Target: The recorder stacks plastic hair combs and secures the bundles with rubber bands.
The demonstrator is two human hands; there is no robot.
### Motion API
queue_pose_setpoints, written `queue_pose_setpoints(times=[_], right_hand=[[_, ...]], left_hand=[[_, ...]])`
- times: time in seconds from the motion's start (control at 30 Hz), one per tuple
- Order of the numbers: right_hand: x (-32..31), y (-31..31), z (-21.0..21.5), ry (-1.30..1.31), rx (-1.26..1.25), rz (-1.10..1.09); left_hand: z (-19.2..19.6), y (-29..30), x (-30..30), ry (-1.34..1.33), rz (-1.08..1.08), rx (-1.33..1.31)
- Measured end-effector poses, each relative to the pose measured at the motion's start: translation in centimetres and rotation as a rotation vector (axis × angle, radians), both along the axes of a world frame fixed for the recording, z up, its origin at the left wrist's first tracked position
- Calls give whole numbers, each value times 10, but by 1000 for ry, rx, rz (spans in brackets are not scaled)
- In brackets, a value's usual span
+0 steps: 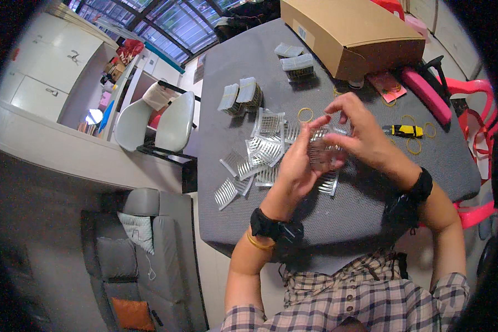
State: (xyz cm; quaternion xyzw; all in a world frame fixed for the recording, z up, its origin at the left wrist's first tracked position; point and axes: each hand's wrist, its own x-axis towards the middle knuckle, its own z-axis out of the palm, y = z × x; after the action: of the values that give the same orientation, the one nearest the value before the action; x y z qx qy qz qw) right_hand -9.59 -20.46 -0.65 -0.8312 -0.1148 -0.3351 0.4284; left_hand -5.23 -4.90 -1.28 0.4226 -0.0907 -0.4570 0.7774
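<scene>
We see bluish light through a dark-barred window (171, 25) at the top, and white cabinets (52, 83) along the upper left. Near them we find a white chair (174, 122) with dark framing. Below stands a dark grey sofa (171, 276), bearing an orange cushion (133, 314) (the brightest spot in that dim corner). Pale floor (213, 288) runs beside our grey-covered tabletop (227, 61); a bright pink chair (476, 213) stands at right.
</scene>
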Motion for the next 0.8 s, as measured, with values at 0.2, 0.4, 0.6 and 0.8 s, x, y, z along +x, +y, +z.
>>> queue_pose_setpoints(times=[0.2,0.4,0.6,0.8], right_hand=[[-8,-19,10,436,-168,402],[-20,5,12,386,-550,565],[-13,7,-6,42,-633,464],[-7,-23,22,321,-125,432]], left_hand=[[8,17,19,127,275,-186],[2,23,23,167,287,-241],[0,22,25,208,275,-230],[1,22,21,119,317,-148]])
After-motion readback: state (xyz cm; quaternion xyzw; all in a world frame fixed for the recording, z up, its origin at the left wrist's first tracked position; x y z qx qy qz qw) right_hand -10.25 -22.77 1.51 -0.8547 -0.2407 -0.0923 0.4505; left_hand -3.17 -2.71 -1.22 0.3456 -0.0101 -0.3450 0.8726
